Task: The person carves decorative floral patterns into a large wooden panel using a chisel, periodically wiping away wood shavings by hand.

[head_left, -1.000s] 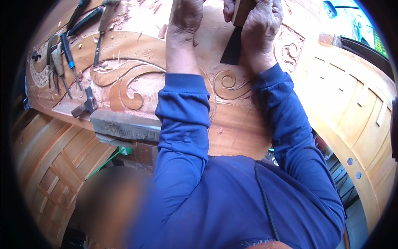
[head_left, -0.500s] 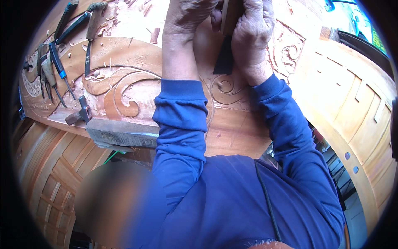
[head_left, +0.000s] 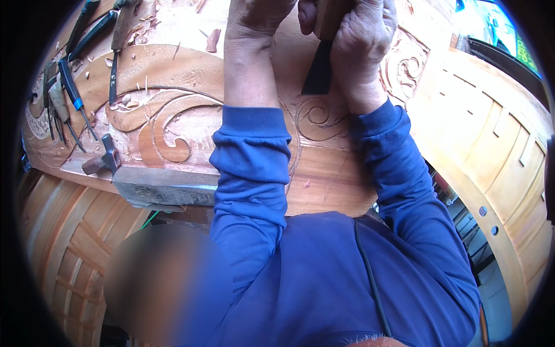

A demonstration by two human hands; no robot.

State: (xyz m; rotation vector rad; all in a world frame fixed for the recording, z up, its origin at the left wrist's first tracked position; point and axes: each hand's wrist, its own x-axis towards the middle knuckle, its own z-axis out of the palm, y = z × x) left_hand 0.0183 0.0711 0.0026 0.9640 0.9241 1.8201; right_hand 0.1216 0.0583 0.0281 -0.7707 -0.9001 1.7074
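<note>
My right hand [head_left: 363,40] is closed on a tool with a wooden handle [head_left: 332,14] and a flat dark blade [head_left: 317,72], held over the carved wooden board [head_left: 312,179]. My left hand [head_left: 254,16] is at the top edge beside the tool, its fingers out of sight, so its grip is unclear. Scroll carvings [head_left: 173,147] and pale shavings cover the board around my arms.
Several chisels [head_left: 74,84] lie at the left, near a hammer [head_left: 101,159]. A long grey block [head_left: 162,191] is at the board's front edge. Panelled wooden doors stand at left [head_left: 81,237] and right [head_left: 503,173]. A bright blue object [head_left: 491,23] is at top right.
Both hands and the tool dropped toward me by half a second ago, then rose slightly and shifted right. The board's carvings and tools appear a little farther left in the picture.
</note>
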